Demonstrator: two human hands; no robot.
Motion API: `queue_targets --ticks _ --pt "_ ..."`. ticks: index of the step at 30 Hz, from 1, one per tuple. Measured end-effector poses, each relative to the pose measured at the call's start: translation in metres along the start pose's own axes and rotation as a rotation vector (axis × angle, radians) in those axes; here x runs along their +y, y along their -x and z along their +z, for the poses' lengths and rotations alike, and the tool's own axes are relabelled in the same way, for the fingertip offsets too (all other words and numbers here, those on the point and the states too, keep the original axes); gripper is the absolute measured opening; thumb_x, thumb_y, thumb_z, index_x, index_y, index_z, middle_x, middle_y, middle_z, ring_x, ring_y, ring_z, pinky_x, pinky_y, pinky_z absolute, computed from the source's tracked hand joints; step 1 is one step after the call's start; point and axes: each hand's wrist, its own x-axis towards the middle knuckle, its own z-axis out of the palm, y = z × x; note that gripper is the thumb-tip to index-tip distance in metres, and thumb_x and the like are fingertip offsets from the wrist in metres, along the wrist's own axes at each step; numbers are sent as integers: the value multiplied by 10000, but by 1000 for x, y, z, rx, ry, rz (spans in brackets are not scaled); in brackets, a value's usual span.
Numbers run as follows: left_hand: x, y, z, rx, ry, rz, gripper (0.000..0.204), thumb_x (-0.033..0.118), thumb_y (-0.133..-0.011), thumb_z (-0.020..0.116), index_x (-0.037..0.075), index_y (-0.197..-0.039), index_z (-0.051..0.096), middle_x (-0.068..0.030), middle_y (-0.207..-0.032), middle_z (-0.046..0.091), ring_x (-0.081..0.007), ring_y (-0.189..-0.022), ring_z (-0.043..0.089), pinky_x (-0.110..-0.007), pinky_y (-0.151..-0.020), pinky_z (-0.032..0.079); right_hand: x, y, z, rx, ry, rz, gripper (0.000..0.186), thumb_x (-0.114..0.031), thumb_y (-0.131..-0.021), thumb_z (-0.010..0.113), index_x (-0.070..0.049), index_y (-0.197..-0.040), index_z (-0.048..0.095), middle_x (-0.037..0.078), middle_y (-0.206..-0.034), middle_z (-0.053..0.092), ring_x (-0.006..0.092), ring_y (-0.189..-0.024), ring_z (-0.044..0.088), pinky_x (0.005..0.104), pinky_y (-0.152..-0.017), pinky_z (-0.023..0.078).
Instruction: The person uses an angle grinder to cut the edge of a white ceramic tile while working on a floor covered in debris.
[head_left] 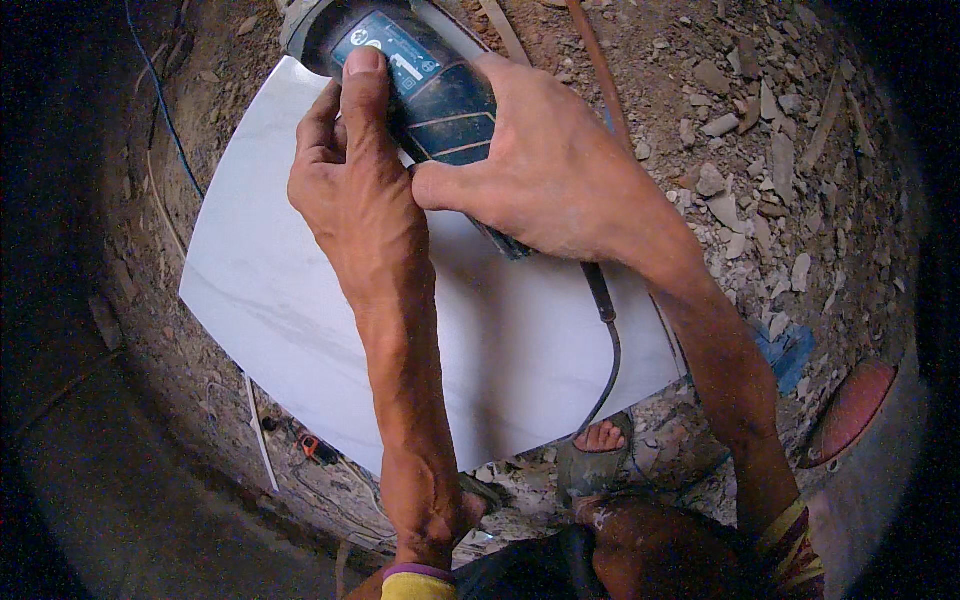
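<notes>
a: gripping what, up at top centre?

b: a blue-and-black power tool [450, 115], wrapped firmly by the right hand [560, 160] and trailing a black cord [614, 360] toward lower centre.

a: and in the left hand [365, 190]?

b: half-curled, laying a thumb over the label [405, 45] just left of top centre. cannot tell whether clasping the tool or merely resting against it.

a: working on what?

b: on the white slab [285, 270], judging by its place beneath both arms, spread across the middle of the frame beside rubble [780, 180] at upper right.

a: how far along?

b: hard to judge. cannot see a clear cut across the visible face, only a thin dark line near its right edge, perhaps a cut, perhaps just a border.

a: and left to do?

b: probably most of the tool work, if meant for that slab. cannot confirm anything finished.
</notes>
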Motion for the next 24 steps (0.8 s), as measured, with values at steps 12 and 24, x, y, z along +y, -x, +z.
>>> queue_targets --ticks 12,24 --pt "-6 2 0 0 27 5 750 492 -1042 826 -150 -1398 669 -160 -1137 777 -184 -1031 705 -303 -938 560 7 4 4 79 45 -35 510 -283 -813 860 9 -1214 739 181 -1041 779 286 -910 752 421 -864 611" --pt "-1 9 0 -1 18 -12 727 488 -1051 815 -140 -1392 681 -169 -1160 773 -199 -1059 707 -323 -981 558 5 10 3 64 28 -1 515 -282 -812 865 15 -1214 737 185 -1048 779 286 -918 757 410 -872 612"
